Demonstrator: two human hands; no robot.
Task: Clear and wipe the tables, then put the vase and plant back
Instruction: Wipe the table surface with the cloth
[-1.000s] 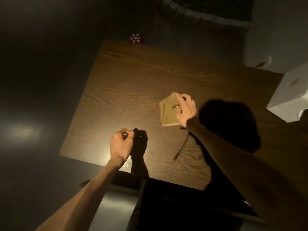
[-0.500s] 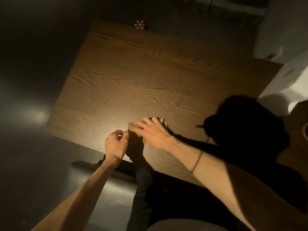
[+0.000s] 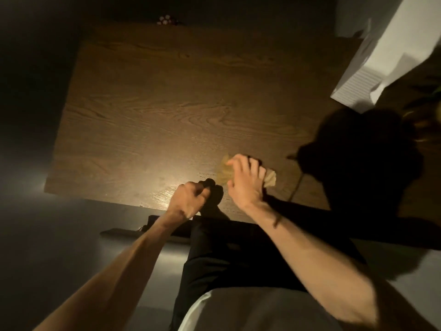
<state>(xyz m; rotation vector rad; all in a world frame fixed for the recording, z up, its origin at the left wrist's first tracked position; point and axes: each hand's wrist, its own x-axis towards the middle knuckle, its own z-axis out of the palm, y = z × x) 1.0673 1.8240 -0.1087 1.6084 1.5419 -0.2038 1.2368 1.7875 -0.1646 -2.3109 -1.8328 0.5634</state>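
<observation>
- The right hand has swept the yellow cloth from mid-table toward the near edge, beside the left hand.
- Spread fingers press the cloth flat on the wooden table; the left hand hovers with fingers curled, apparently holding nothing.
- Wiping appears well underway on this table.
- Green leaves, possibly the plant, show at far right; no vase is visible.
</observation>
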